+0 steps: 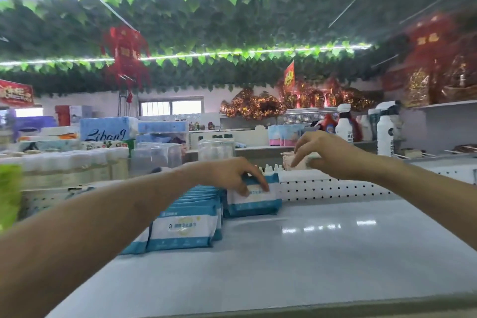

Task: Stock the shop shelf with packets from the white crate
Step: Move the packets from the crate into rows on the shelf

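A row of several blue-and-white packets stands on the white shelf, running from the front left toward the back. My left hand grips the top of one more blue-and-white packet, which stands upright against the perforated back panel, just right of the row's far end. My right hand hovers above the back panel with fingers loosely curled downward, holding nothing. The white crate is out of view.
A white perforated back panel closes the shelf's rear. Behind it stand small bottles, white spray bottles on the right, and tissue packs on the left. Green leaves hang overhead.
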